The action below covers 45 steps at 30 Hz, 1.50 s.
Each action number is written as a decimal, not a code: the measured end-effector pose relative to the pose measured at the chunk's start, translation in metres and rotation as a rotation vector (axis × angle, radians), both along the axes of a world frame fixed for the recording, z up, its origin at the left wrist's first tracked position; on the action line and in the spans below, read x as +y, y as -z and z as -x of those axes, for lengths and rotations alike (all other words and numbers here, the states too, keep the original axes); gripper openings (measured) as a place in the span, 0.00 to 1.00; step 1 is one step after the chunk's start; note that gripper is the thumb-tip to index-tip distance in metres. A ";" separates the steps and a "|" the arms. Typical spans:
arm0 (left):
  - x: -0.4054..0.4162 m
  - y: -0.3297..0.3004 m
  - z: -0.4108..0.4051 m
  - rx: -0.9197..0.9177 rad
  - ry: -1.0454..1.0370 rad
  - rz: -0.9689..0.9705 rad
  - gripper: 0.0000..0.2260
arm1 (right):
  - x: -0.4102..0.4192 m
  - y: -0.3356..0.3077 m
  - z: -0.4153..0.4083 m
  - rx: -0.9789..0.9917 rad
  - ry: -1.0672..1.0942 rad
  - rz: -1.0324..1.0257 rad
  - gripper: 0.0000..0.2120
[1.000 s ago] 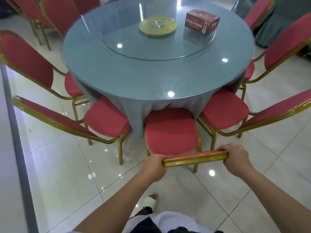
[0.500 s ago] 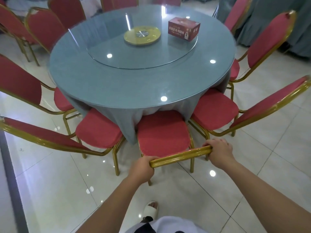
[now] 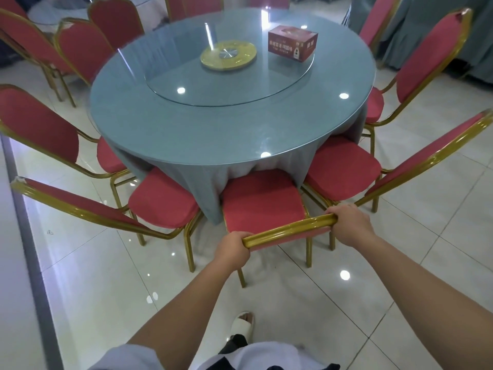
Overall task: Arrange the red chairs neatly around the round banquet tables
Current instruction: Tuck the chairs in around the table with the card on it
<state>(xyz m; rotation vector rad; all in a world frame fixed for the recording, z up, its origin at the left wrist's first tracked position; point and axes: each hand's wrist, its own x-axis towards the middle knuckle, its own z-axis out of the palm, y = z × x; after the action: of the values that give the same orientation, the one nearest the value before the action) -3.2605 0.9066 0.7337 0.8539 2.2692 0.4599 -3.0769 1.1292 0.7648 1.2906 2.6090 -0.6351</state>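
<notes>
A red chair with a gold frame stands right in front of me, its seat front under the cloth of the round banquet table. My left hand grips the left end of its gold top rail. My right hand grips the right end. Another red chair stands to its left and one more to its right, both with seats tucked toward the table. Further chairs ring the table.
On the table's glass turntable sit a gold hub and a red box. Grey-draped tables stand at the back right. More red chairs crowd the back left. My sandalled foot is on the glossy white tile floor.
The chair I hold has slid forward toward the table, with both hands still on its top rail. My view has shifted closer and to the left.
</notes>
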 end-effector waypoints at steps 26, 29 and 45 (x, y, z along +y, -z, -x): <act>0.014 -0.044 -0.050 0.066 0.079 -0.113 0.33 | -0.024 -0.005 -0.107 0.126 -0.080 0.177 0.37; 0.035 -0.061 -0.084 0.121 0.219 -0.168 0.34 | -0.022 -0.006 -0.156 0.154 0.006 0.201 0.35; 0.224 -0.069 -0.204 0.006 0.570 -0.204 0.33 | 0.106 -0.038 -0.272 0.420 0.292 0.168 0.33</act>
<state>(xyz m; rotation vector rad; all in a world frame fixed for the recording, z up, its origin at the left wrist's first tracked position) -3.0565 1.1305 0.8030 1.5410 1.8831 0.4221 -2.8049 1.2349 0.8028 1.6477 2.6099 -1.2688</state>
